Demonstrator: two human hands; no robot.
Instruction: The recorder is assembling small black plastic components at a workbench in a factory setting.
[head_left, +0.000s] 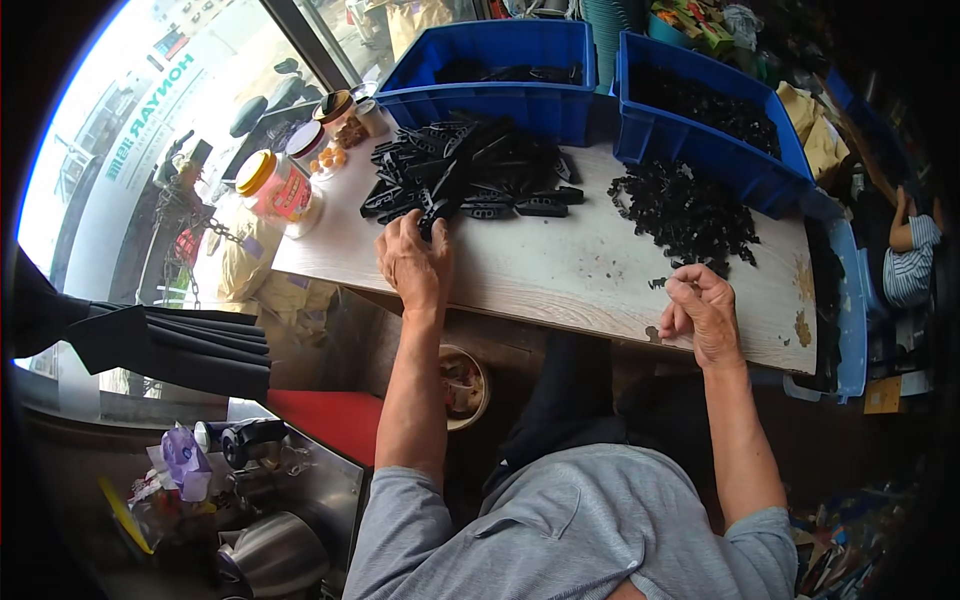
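Yel-lid jar (pixel 283 195) nr window (pixel 235 85); slvr kettle (pixel 278 555) btm-L.

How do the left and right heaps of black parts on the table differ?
The left heap has long pieces; the right heap, much smaller bits. The left hand is at the left heap's near edge; the right hand is just in front of the right heap. Both are black, on the table.

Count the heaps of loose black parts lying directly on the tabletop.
2: a heap of long pieces at the left hand, and a heap of small pieces just beyond the right hand. The blue bins could hide more behind them.
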